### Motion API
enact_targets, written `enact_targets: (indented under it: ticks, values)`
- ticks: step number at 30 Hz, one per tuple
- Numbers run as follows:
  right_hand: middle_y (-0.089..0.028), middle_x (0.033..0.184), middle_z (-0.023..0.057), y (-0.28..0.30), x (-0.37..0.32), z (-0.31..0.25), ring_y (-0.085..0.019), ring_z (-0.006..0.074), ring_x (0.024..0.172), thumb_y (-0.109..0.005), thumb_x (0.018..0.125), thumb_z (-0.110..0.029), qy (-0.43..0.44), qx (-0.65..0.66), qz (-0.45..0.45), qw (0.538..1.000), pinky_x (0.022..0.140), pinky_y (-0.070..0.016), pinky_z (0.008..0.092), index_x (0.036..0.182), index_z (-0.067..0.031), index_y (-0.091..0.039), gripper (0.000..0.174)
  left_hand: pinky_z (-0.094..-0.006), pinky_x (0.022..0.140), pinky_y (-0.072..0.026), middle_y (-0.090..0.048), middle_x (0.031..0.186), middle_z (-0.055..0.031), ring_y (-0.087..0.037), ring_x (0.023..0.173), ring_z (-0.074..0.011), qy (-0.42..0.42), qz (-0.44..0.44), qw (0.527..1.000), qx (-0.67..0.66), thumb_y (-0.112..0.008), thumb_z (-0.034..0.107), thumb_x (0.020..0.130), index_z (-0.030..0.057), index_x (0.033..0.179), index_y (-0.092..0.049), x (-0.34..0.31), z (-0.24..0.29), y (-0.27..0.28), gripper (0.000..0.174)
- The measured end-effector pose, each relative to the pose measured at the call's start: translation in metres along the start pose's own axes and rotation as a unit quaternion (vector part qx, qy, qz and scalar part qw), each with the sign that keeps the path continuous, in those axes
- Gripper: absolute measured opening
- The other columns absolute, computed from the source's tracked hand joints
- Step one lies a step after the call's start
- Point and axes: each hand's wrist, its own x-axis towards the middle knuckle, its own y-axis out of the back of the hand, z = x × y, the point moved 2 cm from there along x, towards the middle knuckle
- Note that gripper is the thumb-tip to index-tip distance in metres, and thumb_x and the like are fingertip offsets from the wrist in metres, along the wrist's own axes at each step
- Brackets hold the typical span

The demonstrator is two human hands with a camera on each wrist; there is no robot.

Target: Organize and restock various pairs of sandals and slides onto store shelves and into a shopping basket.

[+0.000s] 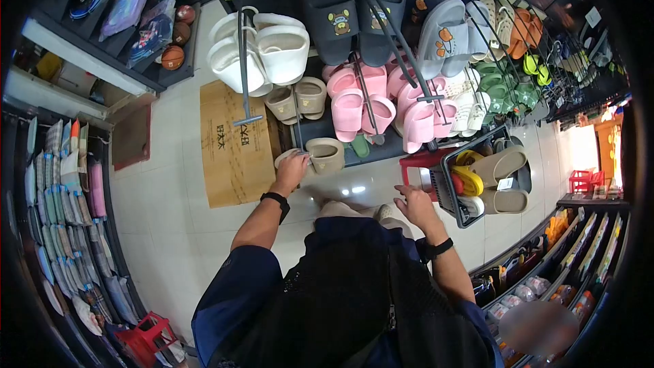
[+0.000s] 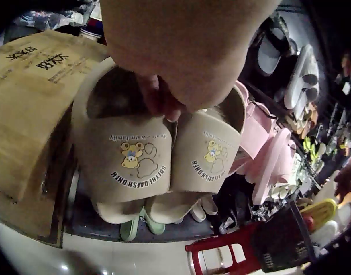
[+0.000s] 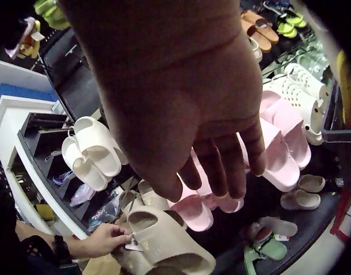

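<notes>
A pair of beige slippers (image 1: 325,155) with bear prints (image 2: 132,154) is in the left hand (image 1: 291,172), which pinches them where the two meet. In the right wrist view the left hand's fingers (image 3: 113,235) are at a small white tag (image 3: 134,245) beside the beige slippers (image 3: 167,238). The right hand (image 1: 419,208) touches nothing, its fingers apart, left of a black basket. From the right wrist camera, the right hand (image 3: 187,109) appears in front of pink slippers (image 3: 278,154). More beige slippers (image 1: 311,97) hang on a hook above the left hand.
White slippers (image 1: 283,51), dark slippers (image 1: 332,17) and pink slippers (image 1: 347,112) hang on long metal hooks ahead. A cardboard sheet (image 1: 228,170) stands at the left. The black basket (image 1: 446,180) with footwear is at the right, by a red stool (image 1: 421,160).
</notes>
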Motion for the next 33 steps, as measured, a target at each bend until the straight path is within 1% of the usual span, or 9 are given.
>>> enact_targets:
  ticks: [4, 7, 9, 12, 16, 22, 25, 30, 33]
  values:
    - [-0.068, 0.107, 0.0210, -0.005, 0.005, -0.004, -0.066, 0.0387, 0.098, -0.069, 0.086, -0.019, -0.014, 0.004, 0.006, 1.000, 0.085, -0.0537, 0.0456, 0.117, -0.0031, -0.066, 0.035, -0.0456, 0.088, -0.0535, -0.067, 0.112, -0.0226, -0.065, 0.101, -0.0379, -0.025, 0.031, 0.999, -0.008, -0.061, 0.021, 0.092, 0.0033, 0.105, -0.071, 0.003, -0.009, -0.001, 0.024]
    - [-0.068, 0.106, 0.0209, -0.008, 0.009, -0.008, -0.066, 0.0391, 0.096, -0.069, 0.086, -0.019, -0.014, 0.001, 0.006, 1.000, 0.084, -0.0541, 0.0459, 0.117, -0.0034, -0.066, 0.035, -0.0464, 0.084, -0.0529, -0.068, 0.103, -0.0211, -0.064, 0.095, -0.0394, 0.004, 0.030, 0.999, -0.043, -0.064, 0.018, 0.090, 0.0015, 0.101, -0.070, 0.007, -0.012, 0.005, 0.021]
    - [-0.068, 0.106, 0.0209, -0.009, 0.012, -0.010, -0.066, 0.0391, 0.095, -0.069, 0.086, -0.019, -0.014, -0.001, 0.007, 1.000, 0.083, -0.0542, 0.0461, 0.117, -0.0035, -0.066, 0.035, -0.0475, 0.079, -0.0516, -0.066, 0.094, -0.0194, -0.063, 0.090, -0.0403, -0.051, 0.055, 0.994, -0.077, -0.066, 0.013, 0.086, 0.0010, 0.093, -0.067, 0.011, -0.011, 0.014, 0.014]
    - [-0.068, 0.106, 0.0209, -0.009, 0.016, -0.016, -0.067, 0.0392, 0.095, -0.069, 0.086, -0.020, -0.019, -0.001, 0.003, 1.000, 0.083, -0.0542, 0.0463, 0.117, -0.0036, -0.066, 0.035, -0.0482, 0.077, -0.0511, -0.065, 0.090, -0.0186, -0.063, 0.088, -0.0404, -0.085, 0.040, 0.993, -0.077, -0.067, 0.009, 0.083, 0.0004, 0.086, -0.064, 0.020, -0.010, 0.025, 0.010]
    - [-0.069, 0.105, 0.0211, -0.008, 0.021, -0.019, -0.067, 0.0393, 0.096, -0.069, 0.086, -0.020, -0.025, -0.003, 0.005, 1.000, 0.085, -0.0540, 0.0459, 0.118, -0.0032, -0.066, 0.036, -0.0482, 0.076, -0.0508, -0.065, 0.089, -0.0176, -0.062, 0.086, -0.0401, -0.095, 0.034, 0.990, -0.100, -0.066, 0.007, 0.081, 0.0007, 0.085, -0.064, 0.029, -0.008, 0.034, 0.008]
    - [-0.069, 0.106, 0.0213, -0.009, 0.026, -0.020, -0.067, 0.0391, 0.096, -0.069, 0.086, -0.020, -0.019, 0.002, 0.007, 1.000, 0.086, -0.0538, 0.0454, 0.118, -0.0030, -0.066, 0.036, -0.0462, 0.075, -0.0512, -0.066, 0.083, -0.0181, -0.063, 0.085, -0.0391, -0.080, 0.035, 0.991, -0.103, -0.066, 0.006, 0.081, 0.0001, 0.083, -0.064, 0.042, -0.015, 0.043, 0.007]
    - [-0.069, 0.107, 0.0218, -0.012, 0.027, -0.019, -0.067, 0.0391, 0.097, -0.069, 0.085, -0.019, -0.017, 0.005, 0.006, 1.000, 0.086, -0.0539, 0.0454, 0.118, -0.0028, -0.066, 0.037, -0.0473, 0.076, -0.0508, -0.067, 0.084, -0.0193, -0.064, 0.087, -0.0392, -0.048, 0.025, 0.985, -0.165, -0.066, 0.007, 0.081, -0.0002, 0.084, -0.065, 0.052, -0.020, 0.046, 0.008]
    - [-0.069, 0.108, 0.0219, -0.015, 0.025, -0.014, -0.066, 0.0395, 0.098, -0.070, 0.085, -0.020, -0.020, 0.006, 0.009, 1.000, 0.085, -0.0541, 0.0456, 0.118, -0.0025, -0.065, 0.037, -0.0506, 0.078, -0.0501, -0.068, 0.087, -0.0197, -0.063, 0.088, -0.0411, 0.013, -0.007, 0.998, -0.062, -0.061, 0.010, 0.085, 0.0029, 0.087, -0.067, 0.083, -0.020, 0.051, 0.009]
    - [-0.069, 0.107, 0.0219, -0.015, 0.022, -0.012, -0.066, 0.0399, 0.097, -0.070, 0.085, -0.020, -0.027, 0.010, 0.009, 1.000, 0.085, -0.0541, 0.0460, 0.118, -0.0024, -0.065, 0.038, -0.0507, 0.078, -0.0498, -0.067, 0.087, -0.0203, -0.062, 0.089, -0.0421, 0.028, 0.036, 0.998, -0.045, -0.060, 0.009, 0.086, 0.0034, 0.087, -0.066, 0.093, -0.013, 0.055, 0.009]
